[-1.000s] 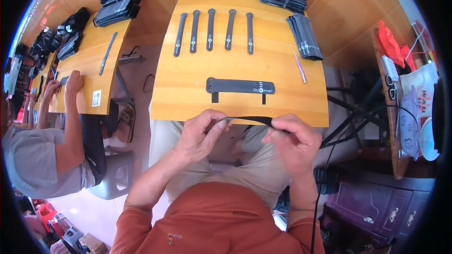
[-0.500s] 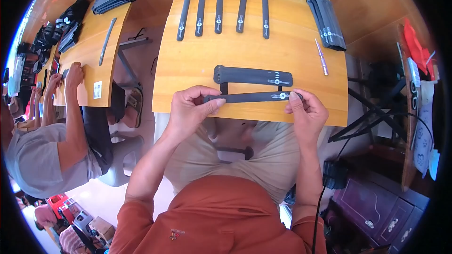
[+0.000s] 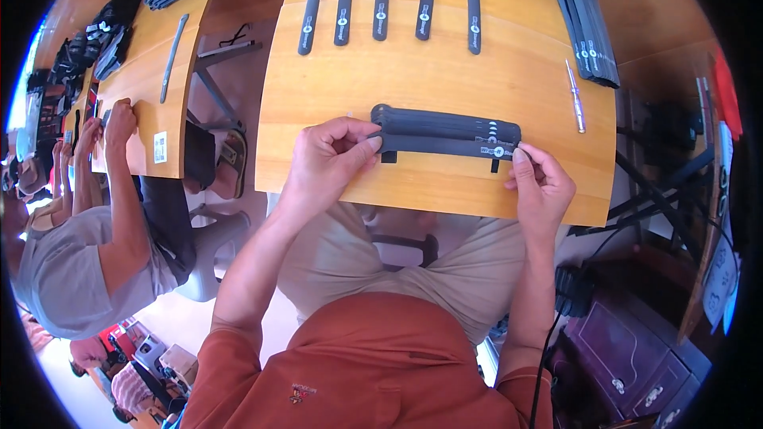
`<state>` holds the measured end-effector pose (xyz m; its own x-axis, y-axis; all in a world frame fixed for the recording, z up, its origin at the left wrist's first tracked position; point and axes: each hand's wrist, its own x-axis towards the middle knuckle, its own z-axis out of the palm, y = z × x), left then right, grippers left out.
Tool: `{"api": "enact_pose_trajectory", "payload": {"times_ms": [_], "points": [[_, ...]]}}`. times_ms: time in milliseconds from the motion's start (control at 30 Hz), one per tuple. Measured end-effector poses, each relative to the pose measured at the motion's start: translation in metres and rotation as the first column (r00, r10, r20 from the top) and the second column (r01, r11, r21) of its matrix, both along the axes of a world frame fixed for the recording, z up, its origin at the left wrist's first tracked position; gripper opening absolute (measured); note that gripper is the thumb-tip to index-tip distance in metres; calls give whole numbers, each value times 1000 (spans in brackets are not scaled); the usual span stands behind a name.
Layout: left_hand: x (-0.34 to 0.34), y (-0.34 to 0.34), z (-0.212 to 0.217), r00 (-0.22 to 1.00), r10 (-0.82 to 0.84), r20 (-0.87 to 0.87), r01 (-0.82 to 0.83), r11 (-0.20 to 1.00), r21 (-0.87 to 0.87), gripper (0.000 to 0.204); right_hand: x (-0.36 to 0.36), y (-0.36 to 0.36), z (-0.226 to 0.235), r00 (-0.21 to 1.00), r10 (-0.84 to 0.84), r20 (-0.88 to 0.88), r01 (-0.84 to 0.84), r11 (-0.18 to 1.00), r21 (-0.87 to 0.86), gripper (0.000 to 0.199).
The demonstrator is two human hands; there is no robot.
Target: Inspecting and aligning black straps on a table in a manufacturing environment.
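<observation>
A dark grey flat strap (image 3: 441, 145) with a rounded end and white print is stretched between my hands. My left hand (image 3: 338, 157) pinches its left end between thumb and fingers. At the opposite end, my right hand (image 3: 544, 179) has thumb and fingers closed on the tip. The strap lies along the near edge of a pile of like straps (image 3: 437, 121) and overlaps it. Two short black bands, a left one (image 3: 389, 157) and a right one (image 3: 494, 165), stick out toward me from beneath the pile.
Several single straps (image 3: 381, 0) lie in a row farther back on the wooden table (image 3: 318, 95). A bundle of straps (image 3: 586, 36) and a slim screwdriver-like tool (image 3: 575, 95) lie at the right. At the left, a co-worker's hand (image 3: 121, 121) is over another table.
Both hands have carried the strap away from me, onto the near side of the pile. It was apart from the pile, across the bands. The whole view has also shifted slightly.
</observation>
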<state>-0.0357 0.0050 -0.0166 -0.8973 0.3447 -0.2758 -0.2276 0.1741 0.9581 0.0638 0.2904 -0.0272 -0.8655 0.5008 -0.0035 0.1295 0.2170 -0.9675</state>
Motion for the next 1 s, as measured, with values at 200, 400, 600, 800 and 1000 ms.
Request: {"api": "enact_pose_trajectory", "payload": {"times_ms": [200, 400, 600, 800, 1000], "points": [[-4, 6, 1, 998, 56, 27, -54, 996, -64, 13, -5, 1, -2, 998, -38, 45, 35, 997, 68, 20], [-7, 7, 2, 996, 64, 63, -60, 996, -60, 13, -9, 7, 2, 996, 24, 90, -34, 993, 112, 19], [-10, 11, 5, 996, 83, 34, -75, 980, -182, 13, -12, 7, 1, 993, 42, 107, -55, 990, 127, 18], [-15, 12, 11, 998, 58, 18, -52, 966, -253, 13, -15, 7, 4, 992, 56, 109, -73, 984, 161, 17], [-14, 11, 11, 999, 49, 19, -42, 965, -258, 13, -16, 12, 7, 984, 100, 146, -137, 953, 269, 15]]}}
